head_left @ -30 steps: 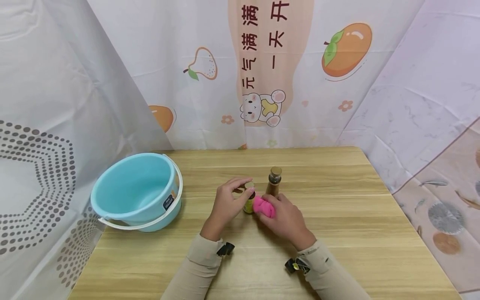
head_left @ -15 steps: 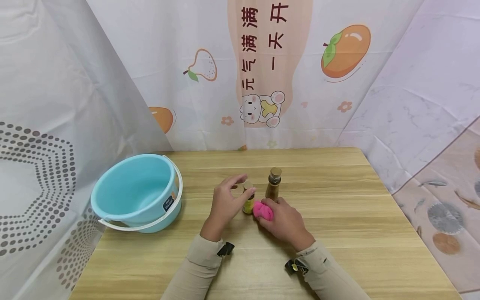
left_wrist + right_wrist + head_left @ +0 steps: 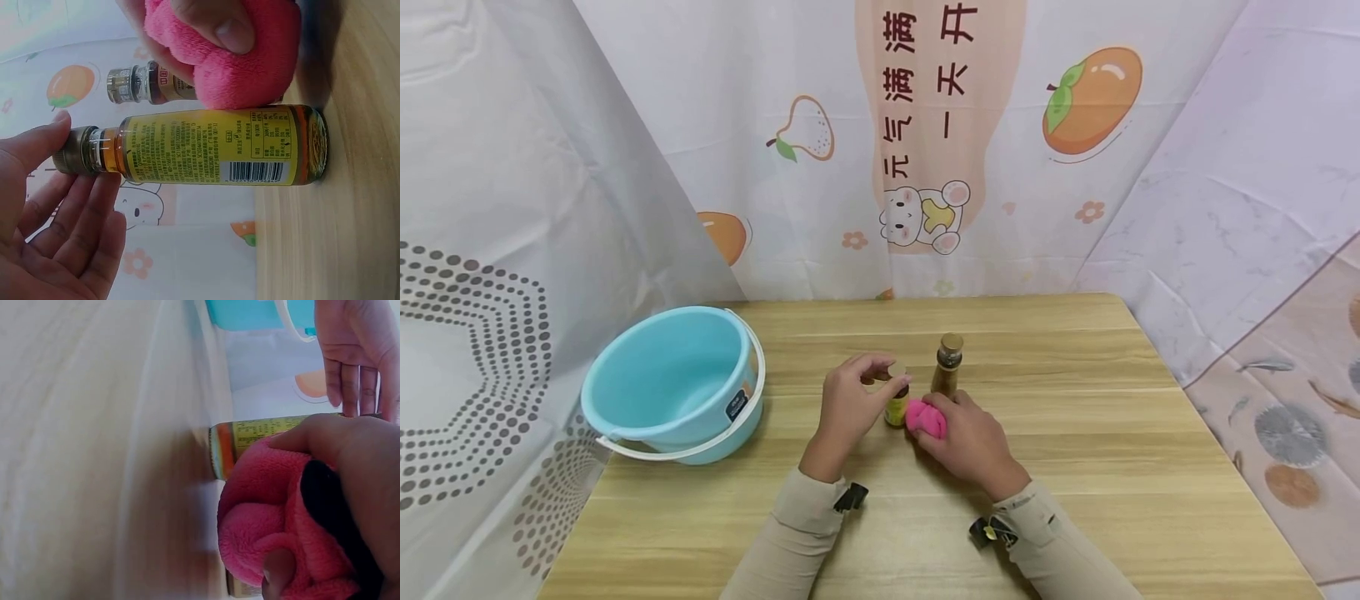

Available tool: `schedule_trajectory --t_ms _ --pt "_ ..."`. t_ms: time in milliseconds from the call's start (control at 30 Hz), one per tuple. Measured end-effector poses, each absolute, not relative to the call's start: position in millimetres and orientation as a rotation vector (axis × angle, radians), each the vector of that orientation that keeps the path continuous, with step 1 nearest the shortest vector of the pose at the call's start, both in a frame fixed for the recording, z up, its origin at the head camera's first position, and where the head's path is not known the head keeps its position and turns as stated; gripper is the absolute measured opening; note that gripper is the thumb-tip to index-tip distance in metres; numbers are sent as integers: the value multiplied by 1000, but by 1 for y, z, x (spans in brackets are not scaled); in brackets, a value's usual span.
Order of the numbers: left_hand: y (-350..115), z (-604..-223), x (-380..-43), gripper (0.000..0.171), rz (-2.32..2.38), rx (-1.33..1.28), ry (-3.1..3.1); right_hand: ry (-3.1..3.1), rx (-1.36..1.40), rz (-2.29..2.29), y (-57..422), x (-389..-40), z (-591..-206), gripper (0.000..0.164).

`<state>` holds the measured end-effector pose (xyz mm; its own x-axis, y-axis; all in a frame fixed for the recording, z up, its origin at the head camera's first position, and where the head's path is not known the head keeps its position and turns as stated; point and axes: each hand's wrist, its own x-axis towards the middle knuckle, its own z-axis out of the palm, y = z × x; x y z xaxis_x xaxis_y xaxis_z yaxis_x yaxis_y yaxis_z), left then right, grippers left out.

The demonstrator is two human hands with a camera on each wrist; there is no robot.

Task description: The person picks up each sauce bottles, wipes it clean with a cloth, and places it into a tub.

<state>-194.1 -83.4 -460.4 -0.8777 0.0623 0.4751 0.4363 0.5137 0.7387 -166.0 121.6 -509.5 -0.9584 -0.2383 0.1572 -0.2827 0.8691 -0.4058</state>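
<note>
In the head view, my left hand [image 3: 850, 404] holds the cap of a small glass bottle with a yellow label [image 3: 897, 410]. The left wrist view shows the thumb on one side of its brown cap [image 3: 76, 150], and fingers on the other. This bottle [image 3: 206, 147] stands upright on the table. My right hand [image 3: 973, 437] grips a bunched pink cloth [image 3: 927, 418], its fuzzy folds against the bottle's lower side. A black patch [image 3: 331, 506] shows on the cloth in the right wrist view. Just behind the right hand stands a second bottle with a gold cap [image 3: 947, 367], its lower part hidden.
A light blue bucket [image 3: 741, 425] with a white handle [image 3: 758, 367] stands at the left of the wooden table [image 3: 1120, 467]. Printed curtains [image 3: 820, 192] hang behind the table and along both sides.
The left fingers spread a little from the cap half a second ago and are now closer around it. The pink cloth has shifted slightly beside the bottle. The second bottle and bucket stay put.
</note>
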Motion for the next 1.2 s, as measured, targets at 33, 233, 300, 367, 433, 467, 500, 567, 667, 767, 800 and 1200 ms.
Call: schedule_trajectory --t_ms 33,233,300,367,433,467,500,567,667,767,800,1200 --pt "-83 -460 -194 32 -1312 -417 -2375 -2929 413 666 122 -166 -508 52" --pt "-83 -459 -195 31 -1305 -439 -2405 -2883 427 680 123 -166 -498 51" --pt "-83 -458 -195 30 -1297 -439 -2413 -2872 431 686 124 -167 -494 52" --pt "-83 -458 -195 28 -1288 -441 -2415 -2857 435 692 124 -167 -491 53" --pt "-83 -458 -195 27 -1285 -445 -2413 -2831 445 707 124 -167 -488 54" --pt "-83 -458 -195 26 -1284 -446 -2410 -2818 451 713 124 -167 -486 54" --pt "-83 -459 -195 26 -1286 -448 -2409 -2803 457 718 124 -167 -485 54" --pt "-83 -459 -196 26 -1288 -454 -2409 -2778 466 728 124 -167 -483 54" --pt "-83 -458 -196 27 -1286 -466 -2426 -2757 470 731 125 -167 -481 52" --pt "-85 -458 -195 29 -1280 -487 -2440 -2742 474 729 125 -167 -479 52" --pt "-85 -457 -195 29 -1272 -494 -2442 -2731 478 730 125 -167 -479 52" --pt "-87 -456 -195 28 -1287 -534 -2455 -2664 499 751 124 -166 -471 56"
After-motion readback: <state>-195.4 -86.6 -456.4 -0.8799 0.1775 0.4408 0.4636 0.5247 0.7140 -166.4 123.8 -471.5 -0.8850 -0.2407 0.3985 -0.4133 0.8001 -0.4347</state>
